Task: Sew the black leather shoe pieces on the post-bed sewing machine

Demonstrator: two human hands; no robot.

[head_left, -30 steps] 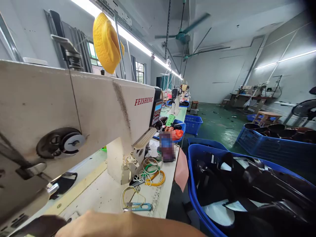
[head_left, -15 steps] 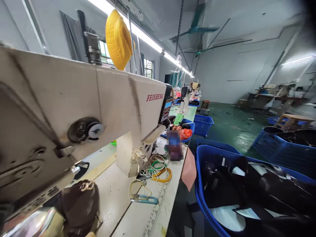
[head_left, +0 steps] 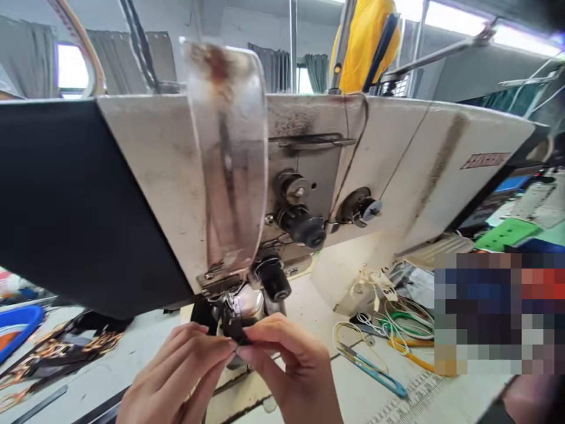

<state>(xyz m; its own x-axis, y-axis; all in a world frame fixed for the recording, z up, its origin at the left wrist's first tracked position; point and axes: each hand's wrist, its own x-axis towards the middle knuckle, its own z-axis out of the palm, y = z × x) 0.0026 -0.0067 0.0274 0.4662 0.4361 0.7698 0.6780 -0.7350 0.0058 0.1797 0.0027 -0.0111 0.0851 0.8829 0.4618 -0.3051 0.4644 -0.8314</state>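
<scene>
Both hands meet below the head of a white sewing machine [head_left: 304, 118]. My left hand [head_left: 180, 371] is closed, thumb and fingers pinching the near side of a small dark strip [head_left: 236, 330]. My right hand [head_left: 293, 362] pinches the same dark strip from the right. Its material cannot be made out; it lies close to the shiny metal presser area [head_left: 247, 303]. Above the hands hangs a clear, stained plastic guard [head_left: 232, 171]. Black tension knobs [head_left: 304, 227] stick out from the machine's face.
To the right lie blue thread snips [head_left: 375, 371] with a yellow band, coiled cords [head_left: 404, 324] and a ruler strip [head_left: 415, 397]. Dark straps with gold chain or buckles [head_left: 75, 347] lie on the left beside a blue tray [head_left: 20, 330]. A yellow hat [head_left: 362, 47] hangs behind.
The view has swung left and down from the room to the front of the machine. Both hands have come into view, pinching the dark strip.
</scene>
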